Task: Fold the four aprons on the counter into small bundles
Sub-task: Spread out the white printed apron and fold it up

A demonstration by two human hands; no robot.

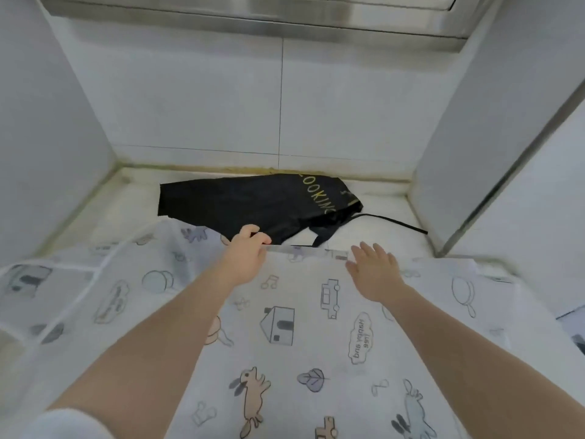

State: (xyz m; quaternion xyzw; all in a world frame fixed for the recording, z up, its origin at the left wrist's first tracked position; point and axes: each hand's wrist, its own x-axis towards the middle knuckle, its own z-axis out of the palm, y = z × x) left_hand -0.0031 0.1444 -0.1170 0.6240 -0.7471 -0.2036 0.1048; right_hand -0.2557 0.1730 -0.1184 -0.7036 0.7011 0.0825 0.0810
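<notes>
A white apron point(304, 337) printed with rabbits, houses and leaves lies spread across the near counter. My left hand point(245, 251) grips its far edge, fingers curled over the hem. To the right, my right hand point(372, 267) rests flat on the same edge with straight, spread fingers. Behind them a black apron point(253, 204) with yellow lettering lies crumpled on the counter, its black strap point(395, 221) trailing to the right.
The pale counter point(126, 201) sits in a recess with white tiled walls at the back and both sides. A steel range hood point(253, 14) hangs overhead. A white panel with a metal edge point(493, 191) stands at the right.
</notes>
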